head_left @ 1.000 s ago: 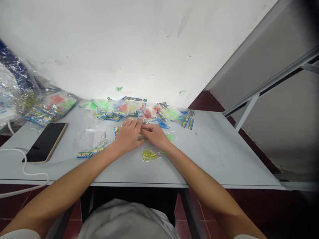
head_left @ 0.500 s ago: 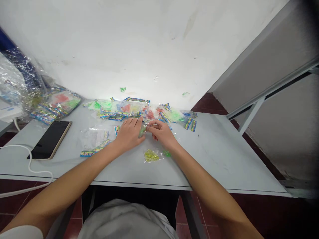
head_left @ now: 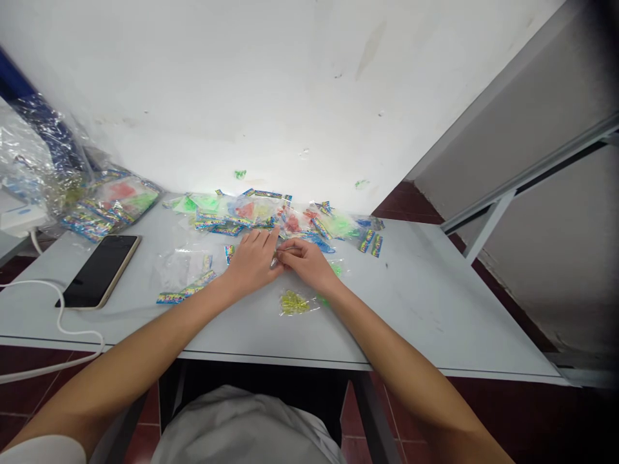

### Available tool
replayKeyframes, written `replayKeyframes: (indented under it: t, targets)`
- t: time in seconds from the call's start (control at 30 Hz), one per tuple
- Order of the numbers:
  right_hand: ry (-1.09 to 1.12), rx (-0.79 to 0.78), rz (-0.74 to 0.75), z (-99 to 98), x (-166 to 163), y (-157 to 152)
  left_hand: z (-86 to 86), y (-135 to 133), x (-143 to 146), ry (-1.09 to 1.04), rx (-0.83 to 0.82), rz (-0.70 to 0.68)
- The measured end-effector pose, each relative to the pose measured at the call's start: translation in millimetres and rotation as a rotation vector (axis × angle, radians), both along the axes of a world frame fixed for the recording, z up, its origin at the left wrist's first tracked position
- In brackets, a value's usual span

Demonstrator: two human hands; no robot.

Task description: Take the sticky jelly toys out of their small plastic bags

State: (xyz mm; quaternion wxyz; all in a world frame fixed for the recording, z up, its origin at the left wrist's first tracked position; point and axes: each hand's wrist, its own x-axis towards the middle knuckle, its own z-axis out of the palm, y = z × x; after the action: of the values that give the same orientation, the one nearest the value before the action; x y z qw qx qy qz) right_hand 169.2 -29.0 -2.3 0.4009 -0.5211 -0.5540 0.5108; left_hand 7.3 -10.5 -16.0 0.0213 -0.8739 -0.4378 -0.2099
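Observation:
My left hand (head_left: 252,259) and my right hand (head_left: 305,261) meet at the middle of a white table (head_left: 425,303), fingertips together. Both pinch a small clear packet with green pieces (head_left: 276,256) that lies mostly hidden under the fingers. Just behind the hands runs a heap of small clear packets with coloured header cards (head_left: 271,212), holding green, red and yellow pieces. A packet of yellow pieces (head_left: 293,301) lies on the table below my right wrist. Clear empty bags with header cards (head_left: 186,276) rest left of my left hand.
A black phone (head_left: 100,270) lies at the table's left, with a white cable (head_left: 58,328) curling off the front edge. More packets (head_left: 109,203) and crinkled plastic bags (head_left: 33,161) pile at the far left. A white wall stands behind; a grey metal frame (head_left: 488,219) rises on the right.
My hands, slightly apart half a second ago with the green packet showing between them, have closed together over it. The view has barely shifted.

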Motion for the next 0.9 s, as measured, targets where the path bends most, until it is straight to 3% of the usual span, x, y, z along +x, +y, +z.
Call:
replayKeyframes:
  t: [0.17, 0.37, 0.47, 0.6, 0.9]
  targets:
    - [0.000, 0.072, -0.045, -5.5, -0.2, 1.3, 1.4, -0.9, -0.5, -0.152, -0.147, -0.025]
    - [0.000, 0.141, -0.057, -0.8, 8.0, 1.9, 13.1, 1.7, -6.6, -0.651, -0.715, -0.071]
    - [-0.002, 0.187, -0.087, 0.6, 12.7, 2.4, 17.5, 9.5, -12.1, -0.817, -0.883, -0.058]
    - [0.018, 0.172, -0.122, 0.4, 16.0, 2.9, 16.2, 19.0, -17.8, -0.858, -0.937, 0.042]
    - [-0.045, 0.140, -0.115, 3.4, 15.8, 2.0, 11.1, 21.0, -19.0, -0.917, -0.973, -0.023]
